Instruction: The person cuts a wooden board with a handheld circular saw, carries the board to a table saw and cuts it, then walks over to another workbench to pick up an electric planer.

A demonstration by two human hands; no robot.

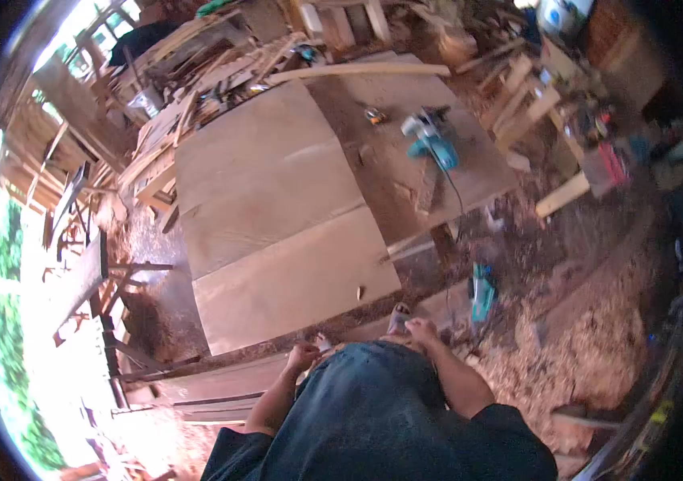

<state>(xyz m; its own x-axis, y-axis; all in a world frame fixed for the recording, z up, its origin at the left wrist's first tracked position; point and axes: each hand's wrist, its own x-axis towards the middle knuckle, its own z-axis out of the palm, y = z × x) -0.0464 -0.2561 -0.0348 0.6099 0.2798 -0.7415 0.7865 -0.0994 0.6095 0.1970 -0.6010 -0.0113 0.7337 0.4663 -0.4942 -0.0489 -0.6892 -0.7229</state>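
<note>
My left hand (pixel 304 355) is at the left side of my waist with its fingers curled closed. My right hand (pixel 421 330), also closed, is at the other side, just above my foot (pixel 398 316) in this view. Whatever either hand grips is too small or hidden to make out. In front of me lies a large light-brown plywood sheet (pixel 269 176), with a narrower lighter panel (pixel 301 276) along its near edge. A small brownish piece (pixel 360 293) rests on that panel. Both hands are apart from the sheets.
A teal circular saw (pixel 435 144) with a trailing cord sits on a darker board, beside a yellow tape measure (pixel 374 116). A teal power tool (pixel 481 295) lies right of my feet. Wood shavings (pixel 566 353) cover the right floor; scrap timber (pixel 221 76) is piled behind.
</note>
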